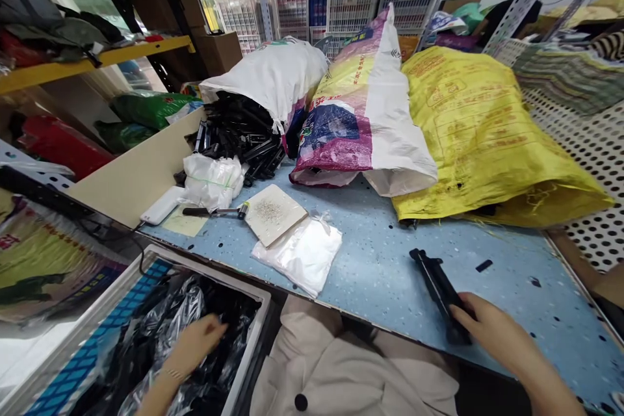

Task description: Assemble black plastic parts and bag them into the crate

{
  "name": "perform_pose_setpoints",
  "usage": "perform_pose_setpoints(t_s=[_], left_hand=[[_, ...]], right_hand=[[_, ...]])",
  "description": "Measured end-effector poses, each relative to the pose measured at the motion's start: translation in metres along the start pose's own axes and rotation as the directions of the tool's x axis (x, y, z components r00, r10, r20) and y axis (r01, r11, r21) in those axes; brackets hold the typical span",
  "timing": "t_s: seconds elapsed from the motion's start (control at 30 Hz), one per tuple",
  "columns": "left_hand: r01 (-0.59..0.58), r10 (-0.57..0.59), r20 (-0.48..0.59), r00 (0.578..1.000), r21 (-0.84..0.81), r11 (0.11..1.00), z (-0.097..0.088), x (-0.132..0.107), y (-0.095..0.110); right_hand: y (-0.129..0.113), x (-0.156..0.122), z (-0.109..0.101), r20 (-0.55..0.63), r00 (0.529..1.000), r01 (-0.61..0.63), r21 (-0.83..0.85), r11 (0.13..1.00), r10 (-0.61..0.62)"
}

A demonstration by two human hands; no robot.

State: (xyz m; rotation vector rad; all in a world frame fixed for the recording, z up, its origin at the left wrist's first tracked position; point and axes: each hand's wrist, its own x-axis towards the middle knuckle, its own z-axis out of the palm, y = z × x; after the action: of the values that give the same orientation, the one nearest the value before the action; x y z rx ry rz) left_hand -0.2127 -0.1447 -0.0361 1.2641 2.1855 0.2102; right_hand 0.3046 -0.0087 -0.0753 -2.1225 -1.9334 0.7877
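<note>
Left hand [195, 344] down inside a white plastic bin [195, 271] beside the tabletop, over crumpled black plastic bags [160, 344]. Fingers [214, 328] loosely bent and partly hidden among the bags; impossible to tell whether they have hold of anything. Thin bracelet around the left wrist [171, 375].

Right hand [494, 331] at the near edge of the blue speckled tabletop [370, 260]. Fingers [463, 307] closed around the lower end of a long black plastic bar [437, 286], its far end angled away across the tabletop. Small black scrap [484, 265] just beyond it, apart from the hand.

Between the hands, a beige coat [341, 370] with a black button [301, 402] below the tabletop edge. Farther along the tabletop, a heap of similar black plastic bars [238, 133] spilling from the mouth of a white sack [268, 75]. Next to it, a pink-and-white woven sack [341, 110] and a large yellow woven sack [487, 136] lying on their sides. Nearer the bin, a white tile [275, 214] dusted with pale grains, resting partly on a flat white plastic packet [302, 253]. Beside the tile, a small black-handled tool [212, 212] and a tied white plastic bundle [212, 182]. Stacked plastic crates [331, 0] behind the sacks; folded clothes on a yellow shelf [88, 62] at far left.
</note>
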Motion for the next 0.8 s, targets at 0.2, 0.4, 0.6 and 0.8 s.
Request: perform_pose_setpoints(t_s=[0.2,0.4,0.6,0.8], left_hand=[[-0.585,0.572,-0.213,0.792,0.003,0.811,0.065,0.067,0.150],[-0.519,0.495,-0.164,0.853,-0.165,0.839,0.078,0.106,0.176],[-0.462,0.461,-0.096,0.882,-0.366,0.808,0.067,0.128,0.159],[-0.482,0.456,-0.165,0.875,-0.404,0.778,0.067,0.121,0.160]], right_hand=[[-0.066,-0.004,0.026,0.092,0.994,0.003,0.549,0.836,-0.064],[-0.116,-0.005,0.050,0.189,0.978,-0.108,0.818,0.565,-0.087],[-0.166,0.012,0.055,0.256,0.937,-0.233,0.965,0.122,-0.236],[-0.217,0.042,0.090,0.229,0.940,-0.281,0.939,-0.196,-0.251]])
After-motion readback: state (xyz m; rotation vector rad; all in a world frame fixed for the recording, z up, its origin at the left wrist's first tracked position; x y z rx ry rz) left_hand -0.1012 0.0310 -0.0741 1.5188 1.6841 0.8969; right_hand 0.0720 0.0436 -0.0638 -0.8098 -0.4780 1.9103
